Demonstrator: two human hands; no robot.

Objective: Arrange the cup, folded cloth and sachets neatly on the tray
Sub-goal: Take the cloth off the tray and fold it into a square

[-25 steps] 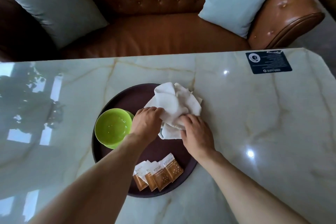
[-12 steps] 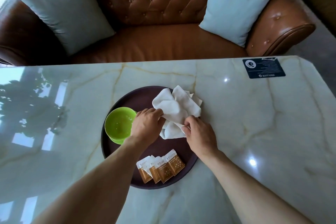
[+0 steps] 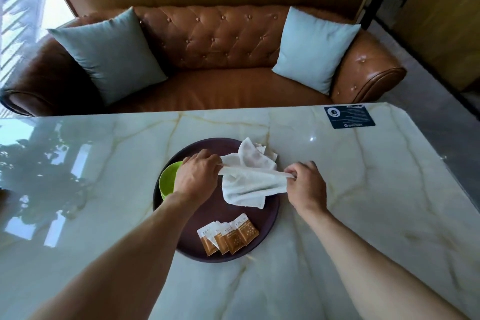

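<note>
A round dark tray [image 3: 271, 218] lies on the marble table. A white cloth [image 3: 249, 179] is stretched above its far right part: my left hand [image 3: 198, 176] pinches one corner and my right hand [image 3: 305, 186] pinches another, so an edge runs taut between them while the rest hangs crumpled. A green cup [image 3: 167, 182] stands on the tray's left side, partly hidden behind my left hand. Several orange-and-white sachets [image 3: 228, 235] lie fanned in a row at the tray's near edge.
A dark blue card [image 3: 349, 117] lies near the table's [image 3: 363, 202] far right corner. Beyond the table's far edge stands a brown leather sofa [image 3: 207, 86] with two pale blue cushions. The table's right edge drops to a grey floor.
My hands have moved apart, pulling the crumpled cloth out into a taut edge and lifting it off the tray. The camera has tilted up, showing more of the sofa.
</note>
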